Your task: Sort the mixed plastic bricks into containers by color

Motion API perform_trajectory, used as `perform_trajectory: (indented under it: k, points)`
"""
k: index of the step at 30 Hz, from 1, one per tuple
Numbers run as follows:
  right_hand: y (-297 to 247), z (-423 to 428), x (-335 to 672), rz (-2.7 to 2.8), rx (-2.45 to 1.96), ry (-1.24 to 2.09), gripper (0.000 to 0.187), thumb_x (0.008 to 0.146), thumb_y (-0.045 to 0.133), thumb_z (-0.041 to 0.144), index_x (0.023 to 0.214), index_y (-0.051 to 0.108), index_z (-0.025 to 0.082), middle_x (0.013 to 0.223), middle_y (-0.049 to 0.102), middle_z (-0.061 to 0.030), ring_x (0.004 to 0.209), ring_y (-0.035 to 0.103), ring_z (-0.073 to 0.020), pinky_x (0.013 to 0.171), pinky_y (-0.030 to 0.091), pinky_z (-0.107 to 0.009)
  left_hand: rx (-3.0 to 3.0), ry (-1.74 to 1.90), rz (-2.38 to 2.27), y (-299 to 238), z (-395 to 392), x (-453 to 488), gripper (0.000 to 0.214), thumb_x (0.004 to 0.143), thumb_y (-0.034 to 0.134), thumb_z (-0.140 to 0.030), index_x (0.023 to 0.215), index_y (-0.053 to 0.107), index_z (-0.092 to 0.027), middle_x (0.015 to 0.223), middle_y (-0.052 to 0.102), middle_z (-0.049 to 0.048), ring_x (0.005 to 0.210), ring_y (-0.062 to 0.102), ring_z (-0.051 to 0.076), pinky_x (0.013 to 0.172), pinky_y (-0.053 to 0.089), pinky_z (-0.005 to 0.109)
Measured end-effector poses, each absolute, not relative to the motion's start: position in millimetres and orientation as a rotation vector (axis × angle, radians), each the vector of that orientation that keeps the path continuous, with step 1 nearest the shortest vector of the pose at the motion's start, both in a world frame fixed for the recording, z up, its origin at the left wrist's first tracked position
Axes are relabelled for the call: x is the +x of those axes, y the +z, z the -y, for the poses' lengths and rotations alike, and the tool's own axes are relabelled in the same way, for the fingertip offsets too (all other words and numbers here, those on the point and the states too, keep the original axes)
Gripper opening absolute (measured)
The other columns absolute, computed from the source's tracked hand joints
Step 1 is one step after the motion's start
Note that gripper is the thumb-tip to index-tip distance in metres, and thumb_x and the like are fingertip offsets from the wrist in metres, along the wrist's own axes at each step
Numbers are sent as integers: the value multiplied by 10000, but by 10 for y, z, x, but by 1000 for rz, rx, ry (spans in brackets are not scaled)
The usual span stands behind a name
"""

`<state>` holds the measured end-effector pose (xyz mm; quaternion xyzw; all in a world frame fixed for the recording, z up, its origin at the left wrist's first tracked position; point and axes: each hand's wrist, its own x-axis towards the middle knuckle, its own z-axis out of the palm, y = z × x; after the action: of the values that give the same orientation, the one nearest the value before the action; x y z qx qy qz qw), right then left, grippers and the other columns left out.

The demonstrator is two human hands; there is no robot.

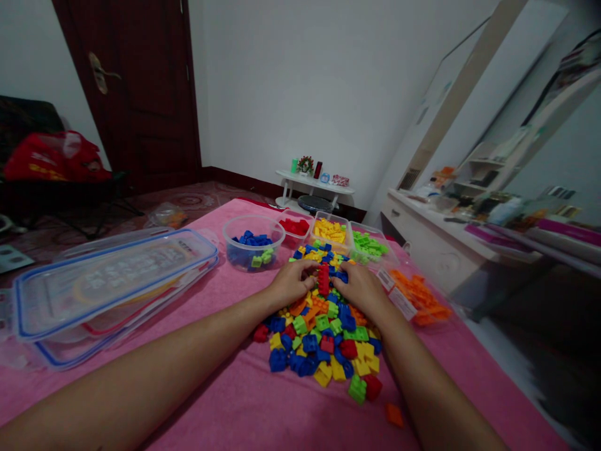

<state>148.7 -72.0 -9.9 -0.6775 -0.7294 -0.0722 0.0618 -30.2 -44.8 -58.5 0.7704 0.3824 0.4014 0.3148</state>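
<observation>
Toy blocks [323, 323] lie beneath both hands [292, 283] [360, 285], forearms [206, 352] stretched forward, converging.

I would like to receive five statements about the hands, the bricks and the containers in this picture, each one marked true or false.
1. A red piece is between the left hand and the right hand. True.
2. The round tub holds only blue bricks. False: green bricks are in it too.
3. Orange bricks are in a container on the right. True.
4. The loose pile has only one colour. False: several colours are mixed.
5. The cloth is pink. True.
</observation>
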Motion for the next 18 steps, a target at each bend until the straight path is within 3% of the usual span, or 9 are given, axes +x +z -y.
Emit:
perform_trajectory:
  k: [18]
  points:
    - [-116, 742, 1457, 2207, -2083, -298, 321, 814, 468, 453, 965, 607, 206, 894, 692, -88, 838, 634, -231, 607, 347, -273, 2027, 1059, -1000, -564, 461, -291, 364, 731, 548, -141, 1083, 644, -135, 890, 690, 43, 696, 594, 138, 641, 454, 237]
